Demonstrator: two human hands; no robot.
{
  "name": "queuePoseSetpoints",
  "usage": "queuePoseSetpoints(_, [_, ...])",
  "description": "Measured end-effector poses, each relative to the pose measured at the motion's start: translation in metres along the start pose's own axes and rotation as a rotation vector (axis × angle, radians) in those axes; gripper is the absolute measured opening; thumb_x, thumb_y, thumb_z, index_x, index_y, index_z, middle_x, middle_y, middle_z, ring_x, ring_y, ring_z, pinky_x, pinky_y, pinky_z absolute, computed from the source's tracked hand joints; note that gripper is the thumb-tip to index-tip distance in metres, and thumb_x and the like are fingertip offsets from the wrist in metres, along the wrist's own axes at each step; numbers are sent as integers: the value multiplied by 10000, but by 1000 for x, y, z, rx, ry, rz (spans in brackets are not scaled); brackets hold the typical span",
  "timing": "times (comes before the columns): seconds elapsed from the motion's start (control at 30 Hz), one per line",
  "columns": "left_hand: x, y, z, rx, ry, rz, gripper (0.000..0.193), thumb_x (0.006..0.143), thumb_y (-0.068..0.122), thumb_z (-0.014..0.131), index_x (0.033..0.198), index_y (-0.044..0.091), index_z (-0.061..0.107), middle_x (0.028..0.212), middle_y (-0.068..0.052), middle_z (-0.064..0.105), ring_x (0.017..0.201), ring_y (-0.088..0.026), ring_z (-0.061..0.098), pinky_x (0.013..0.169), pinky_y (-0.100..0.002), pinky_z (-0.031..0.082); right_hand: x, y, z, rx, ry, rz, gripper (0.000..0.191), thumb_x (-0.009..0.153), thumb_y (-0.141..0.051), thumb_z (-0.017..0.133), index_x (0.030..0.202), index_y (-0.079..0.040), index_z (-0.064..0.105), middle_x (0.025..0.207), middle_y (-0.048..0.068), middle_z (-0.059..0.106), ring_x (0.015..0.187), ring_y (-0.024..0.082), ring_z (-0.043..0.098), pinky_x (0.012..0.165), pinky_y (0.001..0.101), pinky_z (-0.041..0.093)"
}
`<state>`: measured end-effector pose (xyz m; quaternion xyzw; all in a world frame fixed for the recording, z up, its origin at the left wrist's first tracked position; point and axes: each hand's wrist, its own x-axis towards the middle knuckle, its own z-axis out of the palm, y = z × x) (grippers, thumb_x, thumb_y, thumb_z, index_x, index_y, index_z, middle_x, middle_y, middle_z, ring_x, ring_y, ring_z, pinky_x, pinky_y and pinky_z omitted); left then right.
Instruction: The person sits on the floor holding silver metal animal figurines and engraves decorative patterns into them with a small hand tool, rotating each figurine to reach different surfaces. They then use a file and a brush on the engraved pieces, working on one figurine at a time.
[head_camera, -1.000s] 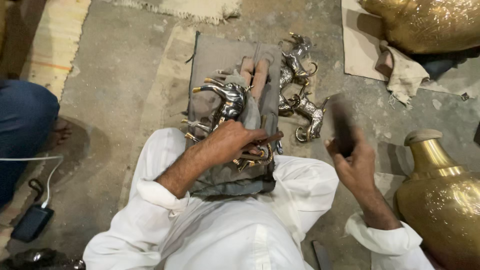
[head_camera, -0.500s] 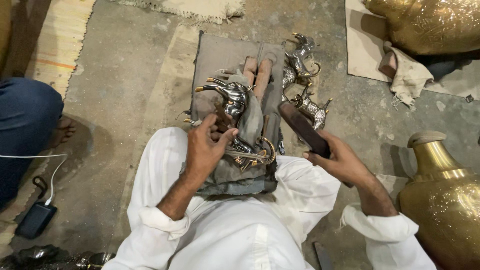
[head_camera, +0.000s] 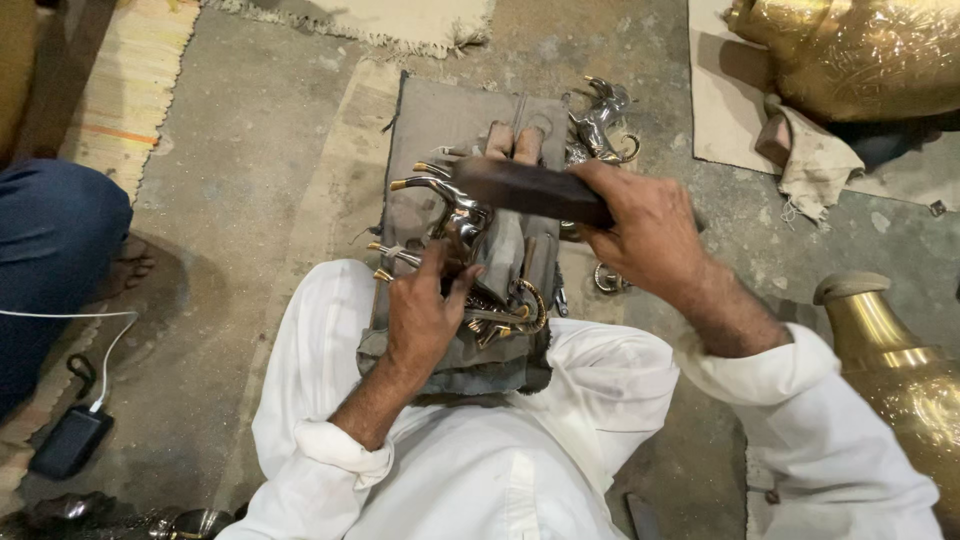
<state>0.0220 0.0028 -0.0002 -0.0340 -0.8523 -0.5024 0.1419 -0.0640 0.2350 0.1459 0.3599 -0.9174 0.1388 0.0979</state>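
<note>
Two large brass vessels: one at upper right (head_camera: 860, 55) lying on a beige cloth, one at lower right (head_camera: 900, 370) on the concrete floor (head_camera: 250, 180). One grey cloth pad (head_camera: 440, 120) spread on the floor and over the lap, between white-trousered knees. One dark wooden block (head_camera: 530, 188), held level above the pad; right hand (head_camera: 650, 235) clamped around its right end, fingers wrapped tight. One silver animal figurine with gold-tipped horns (head_camera: 455, 205) on the pad, directly under the block; left hand (head_camera: 425, 310) pressed down on its rear part, thumb and fingers closed against it. At least two more silver figurines: one (head_camera: 605, 125) off the pad's upper right corner, one (head_camera: 605, 280) mostly hidden behind the right forearm. One black charger pack (head_camera: 70, 440) with white cable at lower left.
</note>
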Motion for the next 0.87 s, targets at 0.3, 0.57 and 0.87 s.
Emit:
queuePoseSetpoints(0.3, [-3,10,-3,48,73,48,300,905,131,806,1074,-6,599,877,-177,778,726,-297,780,600,-394,601,46,-23,-21,-500,-355,-60,311,902,-86,686,1207,-124,641,847,66,709,672,214,696,554,382,545])
queuePoseSetpoints(0.57, [2,15,-5,-34,57,13,277,877,70,773,1079,-2,597,910,-168,776,793,-311,789,627,-388,600,47,-12,-21,-366,-312,-17,322,890,-51,679,1197,-137,637,804,39,712,645,215,691,599,412,546])
queuePoseSetpoints(0.87, [22,19,-9,80,-94,-9,370,871,206,834,1120,33,623,788,-191,751,745,-387,733,596,-469,531,28,14,-25,-284,-335,139,483,792,-59,738,1251,-143,614,844,91,729,766,291,720,697,454,551])
